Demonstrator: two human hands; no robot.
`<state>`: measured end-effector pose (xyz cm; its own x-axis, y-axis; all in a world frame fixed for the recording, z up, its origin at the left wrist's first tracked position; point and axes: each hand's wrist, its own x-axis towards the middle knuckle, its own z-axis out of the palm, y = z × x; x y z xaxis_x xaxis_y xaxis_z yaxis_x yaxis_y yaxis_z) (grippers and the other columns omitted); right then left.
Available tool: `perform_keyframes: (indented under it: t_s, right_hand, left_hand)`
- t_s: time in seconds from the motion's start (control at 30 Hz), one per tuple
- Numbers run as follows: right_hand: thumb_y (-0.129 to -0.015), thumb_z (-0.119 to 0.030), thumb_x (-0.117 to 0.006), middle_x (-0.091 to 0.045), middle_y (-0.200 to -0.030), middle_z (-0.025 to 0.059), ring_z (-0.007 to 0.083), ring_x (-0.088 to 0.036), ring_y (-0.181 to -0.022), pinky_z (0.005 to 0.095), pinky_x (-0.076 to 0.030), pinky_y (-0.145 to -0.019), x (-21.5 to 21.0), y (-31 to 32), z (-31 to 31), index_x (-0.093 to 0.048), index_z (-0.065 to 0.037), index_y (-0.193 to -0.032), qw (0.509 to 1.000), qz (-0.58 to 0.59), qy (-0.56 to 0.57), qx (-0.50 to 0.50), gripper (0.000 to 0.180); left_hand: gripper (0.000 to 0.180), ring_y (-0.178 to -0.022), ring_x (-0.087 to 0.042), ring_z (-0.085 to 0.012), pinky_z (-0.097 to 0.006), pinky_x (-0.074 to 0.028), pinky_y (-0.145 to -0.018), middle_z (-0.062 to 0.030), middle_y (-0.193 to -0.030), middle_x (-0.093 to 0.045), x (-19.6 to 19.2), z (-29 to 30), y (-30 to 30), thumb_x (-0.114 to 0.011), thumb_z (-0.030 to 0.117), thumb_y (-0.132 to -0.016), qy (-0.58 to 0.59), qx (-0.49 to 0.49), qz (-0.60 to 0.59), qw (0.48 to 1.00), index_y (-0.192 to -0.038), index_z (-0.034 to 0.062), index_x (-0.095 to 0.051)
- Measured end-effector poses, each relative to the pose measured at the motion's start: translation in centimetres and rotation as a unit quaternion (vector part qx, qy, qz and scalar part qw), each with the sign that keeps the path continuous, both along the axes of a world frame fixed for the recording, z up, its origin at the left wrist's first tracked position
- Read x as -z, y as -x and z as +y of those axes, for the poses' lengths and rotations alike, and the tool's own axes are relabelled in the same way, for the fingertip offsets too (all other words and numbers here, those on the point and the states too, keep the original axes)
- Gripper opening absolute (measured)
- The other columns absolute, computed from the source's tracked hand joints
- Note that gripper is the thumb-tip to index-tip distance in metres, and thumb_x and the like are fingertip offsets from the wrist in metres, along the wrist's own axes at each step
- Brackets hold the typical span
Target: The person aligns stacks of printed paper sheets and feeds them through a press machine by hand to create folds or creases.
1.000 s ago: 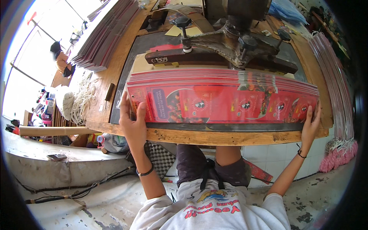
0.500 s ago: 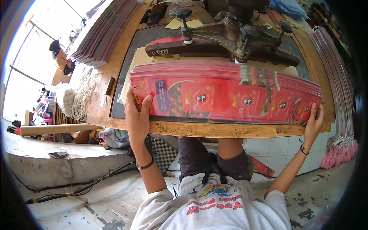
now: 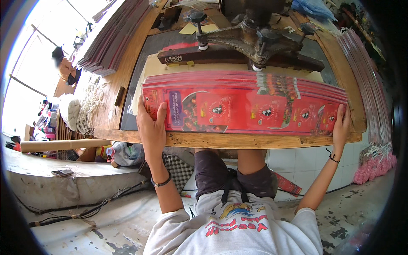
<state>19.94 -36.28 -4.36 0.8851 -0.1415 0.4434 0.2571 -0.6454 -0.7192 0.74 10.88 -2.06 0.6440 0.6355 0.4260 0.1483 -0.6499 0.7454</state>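
Observation:
A fanned stack of long, glossy red printed sheets (image 3: pixel 242 111) lies across the near part of the work table, its layered edges stepping away from me. My left hand (image 3: pixel 152 129) grips the left end, thumb on top of the print and fingers down along the side, partly hidden. At the right end, my right hand (image 3: pixel 341 127) is closed against the edge, with its fingertips at the front corner. Just beyond the stack, a dark clamp bar (image 3: pixel 238 59) hangs from a cast metal bracket (image 3: pixel 238 39) with black knobs.
Pale card (image 3: pixel 155 70) lies under the bar. The table's wooden front edge (image 3: pixel 255 141) runs below the stack. Dark sheets (image 3: pixel 106 38) are piled at far left, near white cords (image 3: pixel 91 102). Striped bundles (image 3: pixel 367 85) hang at right. A person (image 3: pixel 66 66) is at far left.
The whole view has shifted slightly, carrying table and press a little left. My right hand sits slightly farther up the stack's right end. Both hands keep their hold.

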Motion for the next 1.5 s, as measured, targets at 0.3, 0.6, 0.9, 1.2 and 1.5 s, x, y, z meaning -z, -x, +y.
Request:
perform_keyframes:
  t_s: [0.3,0.6,0.9,1.2,1.5]
  right_hand:
    - [-0.097,-0.037,-0.047,-0.052,-0.127,0.0168,0.0215,-0.048,-0.116,0.0317,-0.034,-0.100,0.6,0.6,-0.9,-0.041,0.004,-0.132,0.998,0.008,-0.057,-0.001,0.055]
    - [-0.096,-0.046,-0.043,-0.042,-0.136,0.0206,0.0253,-0.042,-0.125,0.0323,-0.030,-0.104,2.2,-1.5,-2.9,-0.031,0.004,-0.139,0.973,-0.201,-0.093,0.064,0.067]
    - [-0.095,-0.059,-0.027,-0.036,-0.141,0.0133,0.0248,-0.037,-0.127,0.0317,-0.028,-0.104,5.2,-2.7,-6.6,-0.027,0.002,-0.141,0.983,0.015,-0.177,0.035,0.077]
    - [-0.099,-0.046,-0.029,-0.031,-0.146,0.0153,0.0257,-0.026,-0.136,0.0360,-0.021,-0.111,2.0,0.9,-1.9,-0.025,-0.001,-0.143,0.999,-0.004,0.027,0.032,0.064]
    - [-0.099,-0.044,-0.032,-0.031,-0.146,0.0156,0.0263,-0.026,-0.137,0.0365,-0.020,-0.111,0.8,1.0,-1.0,-0.028,-0.003,-0.143,0.999,0.029,-0.025,-0.004,0.061]
  left_hand:
    - [0.062,-0.098,-0.053,-0.0343,-0.042,-0.036,-0.093,-0.0222,-0.111,-0.055,0.4,0.1,1.0,-0.067,0.026,-0.084,-0.100,-0.036,0.046,0.993,-0.128,-0.0071,-0.039]
    - [0.065,-0.084,-0.062,-0.0236,-0.031,-0.049,-0.073,-0.0164,-0.106,-0.059,-1.1,1.6,0.7,-0.073,0.013,-0.079,-0.059,0.056,-0.124,0.989,-0.126,-0.0004,-0.031]
    - [0.054,-0.107,-0.052,-0.0187,-0.031,-0.042,-0.090,-0.0115,-0.119,-0.053,-0.5,2.6,1.3,-0.069,0.014,-0.083,0.127,0.142,-0.096,0.977,-0.125,-0.0016,-0.038]
    - [0.069,-0.124,-0.040,-0.0217,-0.033,-0.030,-0.104,-0.0154,-0.135,-0.041,-0.5,3.1,1.4,-0.049,0.039,-0.094,0.135,0.198,-0.094,0.966,-0.141,-0.0053,-0.024]
    - [0.062,-0.132,-0.032,-0.0237,-0.034,-0.024,-0.109,-0.0186,-0.142,-0.034,-0.3,3.3,1.3,-0.037,0.038,-0.099,0.190,0.130,-0.067,0.971,-0.140,-0.0074,-0.026]
